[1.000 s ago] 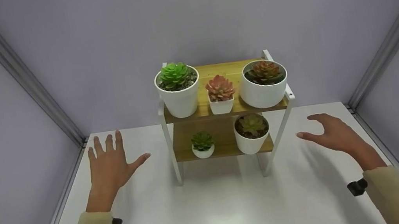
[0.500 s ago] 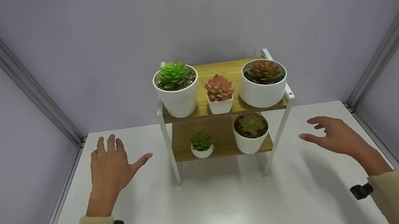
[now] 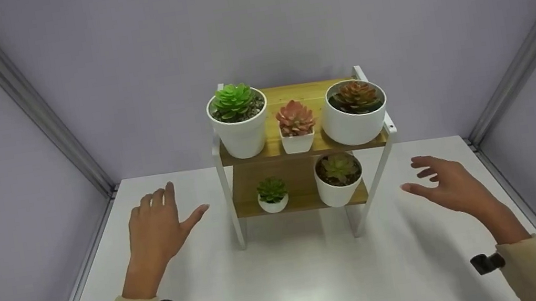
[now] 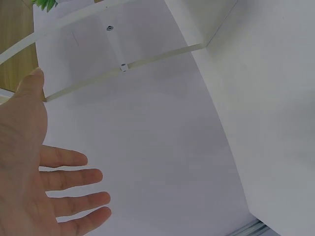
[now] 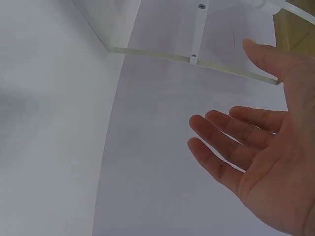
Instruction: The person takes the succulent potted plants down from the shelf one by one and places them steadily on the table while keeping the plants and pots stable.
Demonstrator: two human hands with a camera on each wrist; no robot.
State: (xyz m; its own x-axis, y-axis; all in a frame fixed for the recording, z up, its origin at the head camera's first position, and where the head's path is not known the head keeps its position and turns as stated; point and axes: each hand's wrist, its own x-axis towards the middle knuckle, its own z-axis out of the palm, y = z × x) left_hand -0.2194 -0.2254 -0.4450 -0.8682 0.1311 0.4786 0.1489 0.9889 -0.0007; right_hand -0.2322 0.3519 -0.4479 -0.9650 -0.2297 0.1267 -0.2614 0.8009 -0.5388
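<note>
My left hand [image 3: 156,228] hovers left of a two-tier plant stand [image 3: 240,229], thumb spread toward it and nothing held. On the other side my right hand [image 3: 446,185] is held over the table with loosely bent fingers, also holding nothing. The upper shelf bears a bright green succulent in a white pot [image 3: 244,135], a small pink succulent [image 3: 295,118] in a square pot, and a reddish succulent in a wide white pot [image 3: 355,125]. Below stand a tiny dark green succulent [image 3: 272,190] and a larger potted succulent [image 3: 339,182].
The stand has white metal side frames and wooden shelves. It stands on a white table [image 3: 293,285] near the grey back wall [image 3: 280,21]. Side walls with metal corner rails [image 3: 45,120] enclose the table left and right.
My left hand has shifted slightly right and nearer to me, its fingers closer together. My right hand has drawn slightly toward me, with more fingers showing. The plants and stand stay put.
</note>
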